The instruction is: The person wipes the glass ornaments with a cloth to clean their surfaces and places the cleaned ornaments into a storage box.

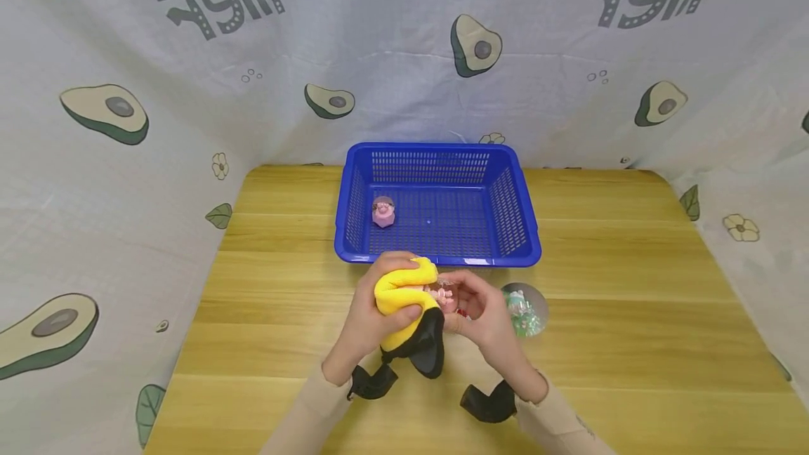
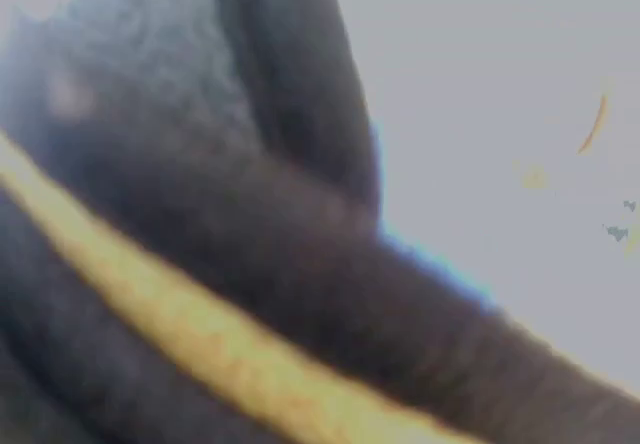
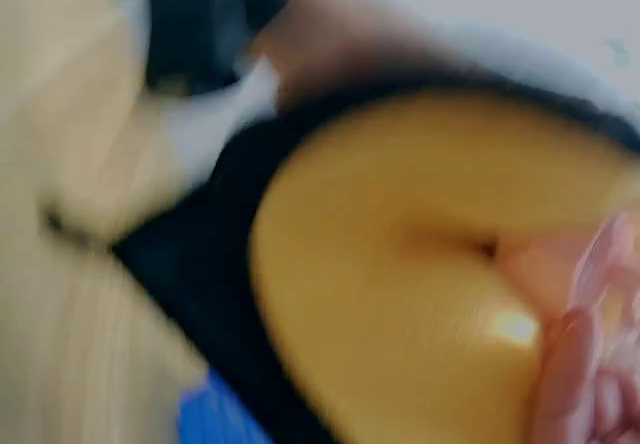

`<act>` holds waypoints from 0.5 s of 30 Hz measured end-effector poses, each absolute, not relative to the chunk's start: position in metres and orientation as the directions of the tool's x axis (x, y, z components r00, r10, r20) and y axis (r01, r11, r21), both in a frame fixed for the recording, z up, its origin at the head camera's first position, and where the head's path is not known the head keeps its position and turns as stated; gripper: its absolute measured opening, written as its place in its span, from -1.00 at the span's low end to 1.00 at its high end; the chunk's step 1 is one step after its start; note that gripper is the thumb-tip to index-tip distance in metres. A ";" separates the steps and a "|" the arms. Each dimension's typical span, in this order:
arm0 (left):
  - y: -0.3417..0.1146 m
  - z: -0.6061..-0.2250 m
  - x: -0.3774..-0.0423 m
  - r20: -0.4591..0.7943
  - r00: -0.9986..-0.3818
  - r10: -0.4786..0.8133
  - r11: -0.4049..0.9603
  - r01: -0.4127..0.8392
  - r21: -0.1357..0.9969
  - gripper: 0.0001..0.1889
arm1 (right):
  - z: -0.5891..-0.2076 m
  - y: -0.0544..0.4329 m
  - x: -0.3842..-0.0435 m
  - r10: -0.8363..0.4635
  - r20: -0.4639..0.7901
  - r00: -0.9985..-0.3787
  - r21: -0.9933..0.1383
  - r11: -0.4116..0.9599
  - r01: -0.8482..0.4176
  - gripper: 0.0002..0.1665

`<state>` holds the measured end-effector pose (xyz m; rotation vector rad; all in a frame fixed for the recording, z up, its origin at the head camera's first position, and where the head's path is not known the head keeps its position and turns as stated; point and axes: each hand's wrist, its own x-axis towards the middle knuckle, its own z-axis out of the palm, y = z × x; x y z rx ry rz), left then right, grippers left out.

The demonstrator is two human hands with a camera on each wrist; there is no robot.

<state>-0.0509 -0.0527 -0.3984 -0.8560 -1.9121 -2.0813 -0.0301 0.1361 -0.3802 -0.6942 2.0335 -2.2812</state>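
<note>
1. Place type: a curtained-off tabletop booth; whether within a home, office or studio cannot be told.
2. Landmark: blue basket [image 1: 449,223]. Wood-grain surface [image 1: 632,343] lies beneath it and extends to its left and right.
3. White cloth [image 1: 392,12], printed with avocados [image 1: 470,37], leaves [image 1: 149,409] and flowers [image 1: 741,228], hangs behind the basket and beyond both its sides, enclosing the surface on three sides.

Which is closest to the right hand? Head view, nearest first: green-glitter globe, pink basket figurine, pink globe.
1. Pink globe: pinched by the right hand.
2. Green-glitter globe: just right of the hand.
3. Pink basket figurine: inside the basket, left side.
</note>
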 end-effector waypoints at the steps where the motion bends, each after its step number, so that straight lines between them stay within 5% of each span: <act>1: -0.052 -0.398 -0.051 0.561 -0.792 0.239 -0.120 0.550 0.827 -0.50 | -0.379 0.136 -0.030 -0.303 0.270 -0.914 -0.954 -0.210 -0.212 -0.68; 4: -0.051 -0.395 -0.052 0.671 -0.692 0.267 -0.006 0.695 0.719 -0.52 | -0.376 0.137 -0.030 -0.371 0.116 -0.921 -0.940 -0.339 0.018 -0.80; 9: -0.050 -0.390 -0.054 0.792 -0.485 0.371 0.184 0.874 0.449 -0.33 | -0.375 0.139 -0.030 -0.500 -0.096 -0.860 -0.779 -0.500 0.378 -0.57; 12: -0.049 -0.388 -0.055 0.799 -0.461 0.387 0.232 0.887 0.399 -0.30 | -0.377 0.140 -0.030 -0.531 -0.130 -0.838 -0.667 -0.578 0.470 -0.59; 15: -0.049 -0.390 -0.055 0.786 -0.499 0.364 0.224 0.867 0.446 -0.32 | -0.379 0.140 -0.031 -0.528 -0.116 -0.841 -0.684 -0.572 0.453 -0.61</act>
